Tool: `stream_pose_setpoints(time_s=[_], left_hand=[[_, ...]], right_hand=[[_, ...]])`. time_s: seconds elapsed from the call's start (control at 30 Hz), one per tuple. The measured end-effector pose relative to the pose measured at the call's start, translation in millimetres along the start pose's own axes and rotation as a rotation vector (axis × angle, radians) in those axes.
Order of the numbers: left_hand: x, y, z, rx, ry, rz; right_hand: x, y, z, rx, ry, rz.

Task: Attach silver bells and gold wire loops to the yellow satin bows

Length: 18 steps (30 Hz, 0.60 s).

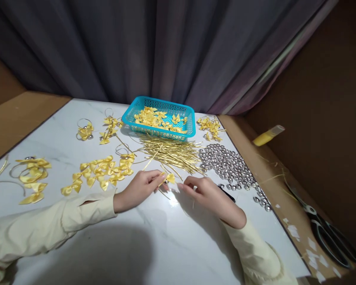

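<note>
My left hand (142, 187) pinches a yellow ribbon bow (170, 178) between thumb and fingers, above the near middle of the table. A small silver bead sits against the bow, and a gold wire tie (153, 157) sticks up behind the fingers. Close by on the right, my right hand (206, 196) has its thumb and fingertips together at a thin gold end that comes out from the bow. Its exact grip is hard to make out. Beyond both hands lies a loose pile of gold wire ties (175, 152). Silver beads (225, 162) are heaped on the right.
A turquoise basket (130, 120) of yellow bows stands at the back. More loose bows (99, 172) lie left of my hands. Wired bow clusters (34, 174) lie at far left and back. Black-handled scissors (326, 229) and paper scraps are at right. A black tool (228, 194) lies partly under my right hand.
</note>
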<state>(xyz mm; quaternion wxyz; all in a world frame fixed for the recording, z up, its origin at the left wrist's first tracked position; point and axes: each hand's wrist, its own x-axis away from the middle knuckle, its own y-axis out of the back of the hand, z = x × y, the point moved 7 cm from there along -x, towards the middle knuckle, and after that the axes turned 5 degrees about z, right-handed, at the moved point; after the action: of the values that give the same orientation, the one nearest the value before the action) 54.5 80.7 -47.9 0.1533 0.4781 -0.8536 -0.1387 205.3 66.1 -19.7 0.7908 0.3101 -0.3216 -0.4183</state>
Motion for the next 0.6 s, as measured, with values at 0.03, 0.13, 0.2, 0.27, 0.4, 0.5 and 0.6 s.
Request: stream_pose_setpoints(time_s=[0.03, 0.13, 0.2, 0.27, 0.4, 0.5, 0.6], left_hand=[[-0.3, -0.3, 0.7, -0.012, 0.002, 0.003], [-0.7, -1.1, 2.9, -0.030, 0.007, 0.005], [-0.8, -1.6, 4.0, -0.022, 0.009, 0.009], [-1.0, -1.7, 4.0, -0.010, 0.005, 0.011], [-1.9, -1.6, 3.7, 0.013, 0.003, 0.018], [-2.4, -1.6, 3.8, 0.015, 0.006, 0.020], [-2.3, -3.0, 4.0, 0.058, 0.009, 0.029]], right_hand=[[0.2, 3.5, -1.8, 0.004, -0.007, -0.042], [0.3, 14.3, -8.2, 0.055, -0.043, -0.182], [-0.1, 18.2, -11.3, 0.106, -0.065, -0.235], [-0.2, 20.0, -12.8, 0.149, -0.078, -0.254], [5.6, 31.4, -16.9, 0.272, -0.155, -0.354], [17.9, 51.7, -19.2, 0.437, -0.252, -0.586], [27.0, 63.5, -16.2, 0.480, -0.249, -0.768]])
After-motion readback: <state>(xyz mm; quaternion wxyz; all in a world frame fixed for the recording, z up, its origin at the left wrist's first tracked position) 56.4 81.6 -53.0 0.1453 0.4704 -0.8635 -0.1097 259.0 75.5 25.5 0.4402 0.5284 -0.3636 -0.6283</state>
